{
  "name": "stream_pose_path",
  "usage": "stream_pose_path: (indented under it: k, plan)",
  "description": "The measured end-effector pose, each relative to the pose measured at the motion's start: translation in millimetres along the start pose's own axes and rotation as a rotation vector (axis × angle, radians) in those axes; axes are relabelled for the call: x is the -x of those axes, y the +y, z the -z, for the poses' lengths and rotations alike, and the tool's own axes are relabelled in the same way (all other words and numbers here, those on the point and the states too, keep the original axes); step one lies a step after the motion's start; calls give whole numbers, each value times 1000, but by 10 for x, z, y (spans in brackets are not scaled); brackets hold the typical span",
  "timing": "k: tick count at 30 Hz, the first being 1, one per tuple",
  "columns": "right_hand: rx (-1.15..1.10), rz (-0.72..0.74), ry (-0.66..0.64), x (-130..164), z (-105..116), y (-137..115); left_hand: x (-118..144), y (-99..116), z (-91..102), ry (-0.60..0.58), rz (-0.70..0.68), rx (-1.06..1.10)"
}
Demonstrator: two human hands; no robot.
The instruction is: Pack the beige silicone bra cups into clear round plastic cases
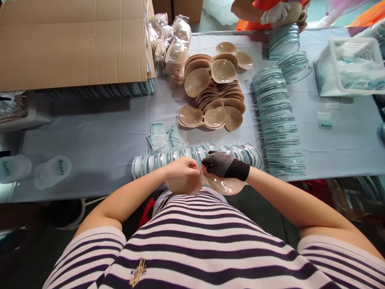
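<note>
Close to my chest, both hands hold one beige adhesive bra cup pair (224, 185) at the table's near edge. My bare left hand (183, 167) grips its left cup, which the hand mostly hides. My right hand (221, 163), in a black dotted glove, pinches the middle clasp above the glossy right cup. Just beyond my hands lies a row of clear plastic cup shells (240, 151). Small white sachets (161, 136) lie behind that row.
A heap of beige cups (215, 90) sits mid-table, long stacks of clear shells (278, 120) to its right. A cardboard box (75, 40) fills the far left, bagged cups (171, 40) beside it. A white basket (349, 66) stands far right. Another person's gloved hand (275, 14) works across the table.
</note>
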State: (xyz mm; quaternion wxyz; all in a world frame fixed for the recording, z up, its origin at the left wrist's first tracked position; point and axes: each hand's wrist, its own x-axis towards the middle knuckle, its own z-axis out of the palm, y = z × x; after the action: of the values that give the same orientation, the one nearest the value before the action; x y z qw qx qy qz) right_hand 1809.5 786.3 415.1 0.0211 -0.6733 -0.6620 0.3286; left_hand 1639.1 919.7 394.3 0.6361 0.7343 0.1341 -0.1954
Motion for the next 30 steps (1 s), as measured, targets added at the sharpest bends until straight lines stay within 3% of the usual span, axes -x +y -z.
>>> stream_pose_path:
  k: [5, 10, 12, 16, 20, 25, 27, 30]
  plan:
    - [-290, -35, -61, 25, -107, -90, 13, 5, -65, 57, 39, -58]
    - [-407, -108, -226, -10, -61, -131, 56, 108, -55, 35, 66, -142]
    - [-419, -82, -231, -30, -73, -106, 72, 131, -36, 43, 75, -195]
    - [-417, -7, -53, -56, -187, -53, 99, 109, 33, 35, 61, -180]
    - [-527, -25, 61, -75, -354, -69, 102, 61, 42, 54, 52, -111]
    - [-456, -64, 277, -135, -464, -133, 11, -35, -72, 143, 90, -300]
    - [-383, -73, 369, -156, -420, -119, -19, -90, -64, 101, 69, -194]
    - [-305, -82, 396, -160, -266, -45, -15, -111, 26, -20, 7, -1]
